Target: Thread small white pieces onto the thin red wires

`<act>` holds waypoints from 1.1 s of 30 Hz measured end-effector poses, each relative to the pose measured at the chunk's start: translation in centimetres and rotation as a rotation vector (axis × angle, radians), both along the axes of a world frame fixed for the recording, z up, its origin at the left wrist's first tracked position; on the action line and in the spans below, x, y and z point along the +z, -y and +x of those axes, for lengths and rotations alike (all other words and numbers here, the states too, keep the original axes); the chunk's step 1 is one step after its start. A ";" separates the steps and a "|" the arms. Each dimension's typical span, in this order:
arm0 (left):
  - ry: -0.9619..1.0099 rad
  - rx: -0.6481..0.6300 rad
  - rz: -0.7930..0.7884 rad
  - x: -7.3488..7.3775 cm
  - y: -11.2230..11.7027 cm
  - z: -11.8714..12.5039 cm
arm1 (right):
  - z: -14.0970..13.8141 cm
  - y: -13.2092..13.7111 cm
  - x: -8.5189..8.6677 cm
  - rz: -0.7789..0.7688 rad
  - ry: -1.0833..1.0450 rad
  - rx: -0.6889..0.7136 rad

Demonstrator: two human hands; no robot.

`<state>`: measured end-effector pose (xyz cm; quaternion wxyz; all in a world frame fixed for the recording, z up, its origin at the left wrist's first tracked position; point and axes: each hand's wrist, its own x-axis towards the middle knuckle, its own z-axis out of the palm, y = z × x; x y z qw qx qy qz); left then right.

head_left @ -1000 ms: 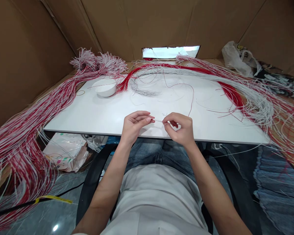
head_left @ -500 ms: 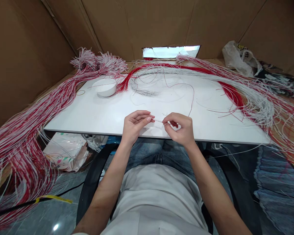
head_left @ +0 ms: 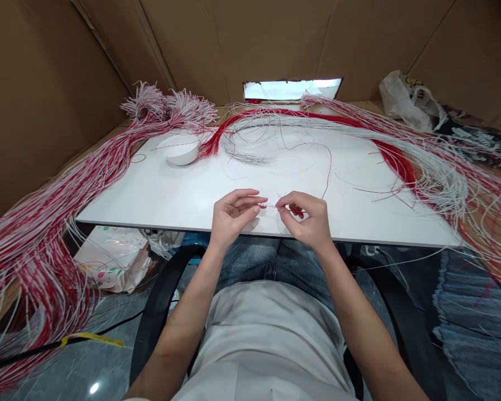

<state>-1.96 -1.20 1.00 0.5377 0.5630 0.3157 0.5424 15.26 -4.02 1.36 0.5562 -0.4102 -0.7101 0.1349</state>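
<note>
White knobbly strand (head_left: pixel 271 206): between hands, over table's (head_left: pixel 171 203) near edge | Right hand (head_left: pixel 304 218): thumb and forefinger pinched on one end, apparently steadying it | Left hand (head_left: pixel 236 216): half-open at other end, contact unclear, perhaps guiding | Red thread (head_left: pixel 330 161): beyond right hand, slack, presumably allowing play

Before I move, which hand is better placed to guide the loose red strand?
Probably the right hand: the red strand descends close beside it. The left hand is farther off, beyond the short whitish piece between the hands.
</note>
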 end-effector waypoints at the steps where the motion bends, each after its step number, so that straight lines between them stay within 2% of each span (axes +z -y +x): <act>1: 0.012 -0.019 0.015 0.0 0.0 -0.1 | 0.0 0.0 0.0 -0.001 -0.003 0.000; 3: 0.029 -0.027 0.029 -0.1 -0.2 -0.2 | 0.0 0.1 0.0 -0.005 -0.015 -0.003; 9: 0.031 0.053 -0.029 -0.2 -0.3 -0.1 | 0.0 0.0 0.1 -0.009 -0.044 0.000; 22: -0.042 0.085 0.017 -0.5 -0.5 -0.2 | 0.1 -0.1 0.0 -0.006 -0.033 -0.015; 33: 0.031 -0.007 -0.166 0.3 -0.7 -0.5 | 0.1 -0.1 0.1 -0.031 -0.040 0.018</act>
